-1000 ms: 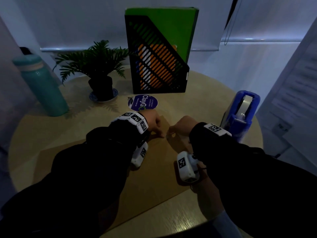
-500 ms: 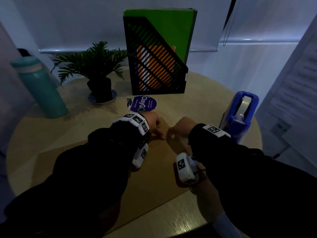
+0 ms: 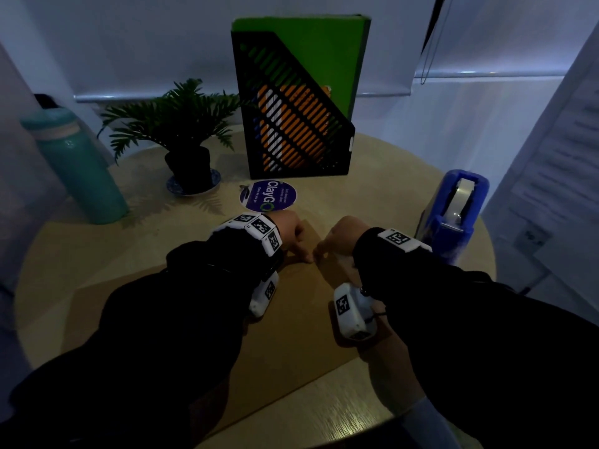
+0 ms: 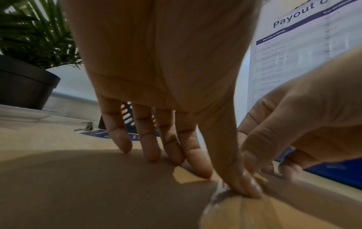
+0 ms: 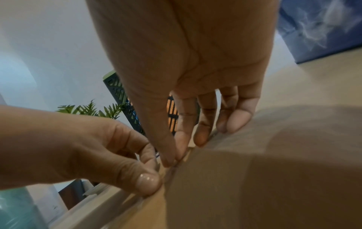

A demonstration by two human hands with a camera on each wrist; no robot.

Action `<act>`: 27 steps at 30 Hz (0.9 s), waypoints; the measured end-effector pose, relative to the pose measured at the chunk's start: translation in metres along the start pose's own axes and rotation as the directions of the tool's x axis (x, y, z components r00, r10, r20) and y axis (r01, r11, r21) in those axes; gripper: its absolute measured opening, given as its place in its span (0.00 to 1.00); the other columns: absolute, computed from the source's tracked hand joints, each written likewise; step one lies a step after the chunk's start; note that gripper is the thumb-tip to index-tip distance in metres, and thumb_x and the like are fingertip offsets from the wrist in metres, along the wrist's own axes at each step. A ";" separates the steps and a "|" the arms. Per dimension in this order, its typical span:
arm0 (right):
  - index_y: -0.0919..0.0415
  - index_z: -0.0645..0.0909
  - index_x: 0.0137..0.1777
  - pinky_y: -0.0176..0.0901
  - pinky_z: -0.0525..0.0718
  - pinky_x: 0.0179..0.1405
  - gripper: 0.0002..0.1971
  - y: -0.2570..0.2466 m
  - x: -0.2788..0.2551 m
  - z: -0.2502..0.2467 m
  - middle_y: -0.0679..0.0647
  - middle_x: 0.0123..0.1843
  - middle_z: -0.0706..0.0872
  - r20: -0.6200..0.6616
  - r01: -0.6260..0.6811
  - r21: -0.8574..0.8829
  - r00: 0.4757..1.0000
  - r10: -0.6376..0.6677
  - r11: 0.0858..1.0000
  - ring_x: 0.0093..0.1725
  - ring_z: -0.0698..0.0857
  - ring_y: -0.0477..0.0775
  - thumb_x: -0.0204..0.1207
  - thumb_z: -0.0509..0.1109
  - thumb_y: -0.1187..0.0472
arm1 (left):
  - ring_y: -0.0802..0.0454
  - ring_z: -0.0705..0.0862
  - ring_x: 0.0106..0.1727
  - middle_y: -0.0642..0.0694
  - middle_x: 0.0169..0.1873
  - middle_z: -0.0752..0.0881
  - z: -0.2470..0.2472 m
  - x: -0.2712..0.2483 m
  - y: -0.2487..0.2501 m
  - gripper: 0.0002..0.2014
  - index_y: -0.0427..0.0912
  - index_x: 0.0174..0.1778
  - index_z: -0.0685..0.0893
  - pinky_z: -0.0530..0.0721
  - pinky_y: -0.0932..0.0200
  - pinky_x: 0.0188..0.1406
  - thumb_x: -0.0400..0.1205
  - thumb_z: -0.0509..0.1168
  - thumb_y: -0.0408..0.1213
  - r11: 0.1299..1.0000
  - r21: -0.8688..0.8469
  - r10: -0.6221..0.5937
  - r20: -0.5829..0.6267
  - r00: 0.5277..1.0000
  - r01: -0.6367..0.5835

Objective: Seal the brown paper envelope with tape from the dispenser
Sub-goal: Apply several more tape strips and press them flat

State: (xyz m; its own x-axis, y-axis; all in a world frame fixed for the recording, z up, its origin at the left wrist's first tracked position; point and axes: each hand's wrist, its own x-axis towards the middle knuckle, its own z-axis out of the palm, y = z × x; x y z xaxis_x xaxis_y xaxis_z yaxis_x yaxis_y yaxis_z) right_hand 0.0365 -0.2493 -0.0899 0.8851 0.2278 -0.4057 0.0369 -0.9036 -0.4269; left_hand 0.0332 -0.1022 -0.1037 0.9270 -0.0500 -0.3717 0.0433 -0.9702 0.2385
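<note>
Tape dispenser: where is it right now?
In the head view the blue tape dispenser stands on the round table at its right edge, just beyond the right hand and right of the black file holder.

Both arms are stretched forward in dark sleeves, with white bands worn on the wrists. The left hand (image 3: 289, 229) and the right hand (image 3: 340, 233) are held close together, tips almost touching. The left fingers (image 4: 197, 161) are kept straight and pressed down flat. The right thumb and first finger are pinched together.
</note>
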 end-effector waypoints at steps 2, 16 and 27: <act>0.61 0.76 0.25 0.39 0.71 0.24 0.20 -0.001 0.003 0.000 0.53 0.24 0.75 0.001 0.006 -0.033 1.000 -0.006 0.999 0.24 0.74 0.49 0.71 0.77 0.52 | 0.52 0.68 0.28 0.48 0.27 0.70 -0.001 -0.002 -0.001 0.24 0.46 0.28 0.69 0.66 0.61 0.28 0.71 0.76 0.55 1.000 -0.002 0.023 0.013 1.000 -0.023; 0.66 0.80 0.43 0.45 0.77 0.45 0.26 -0.001 0.019 -0.010 0.57 0.39 0.82 0.030 0.028 -0.426 0.999 -0.017 0.904 0.43 0.81 0.57 0.73 0.71 0.39 | 0.45 0.81 0.39 0.45 0.34 0.83 -0.007 -0.021 0.008 0.18 0.45 0.31 0.77 0.75 0.57 0.38 0.70 0.78 0.51 1.000 -0.029 -0.007 0.027 1.000 0.008; 0.68 0.82 0.56 0.45 0.76 0.52 0.37 -0.012 0.026 -0.009 0.55 0.42 0.82 0.143 0.091 -0.534 0.990 -0.016 0.841 0.44 0.79 0.56 0.70 0.67 0.31 | 0.43 0.88 0.54 0.39 0.49 0.90 -0.003 -0.031 0.008 0.16 0.33 0.51 0.84 0.84 0.42 0.61 0.73 0.77 0.38 0.985 -0.174 0.017 -0.020 1.000 -0.020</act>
State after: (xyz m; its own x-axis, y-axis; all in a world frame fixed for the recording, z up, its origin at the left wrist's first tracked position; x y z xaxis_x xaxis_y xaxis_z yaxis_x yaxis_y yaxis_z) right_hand 0.0638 -0.2354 -0.0878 0.8093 0.2920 -0.5097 0.3592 -0.9326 0.0361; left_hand 0.0059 -0.1078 -0.0874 0.9348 -0.0617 -0.3497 0.0888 -0.9129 0.3985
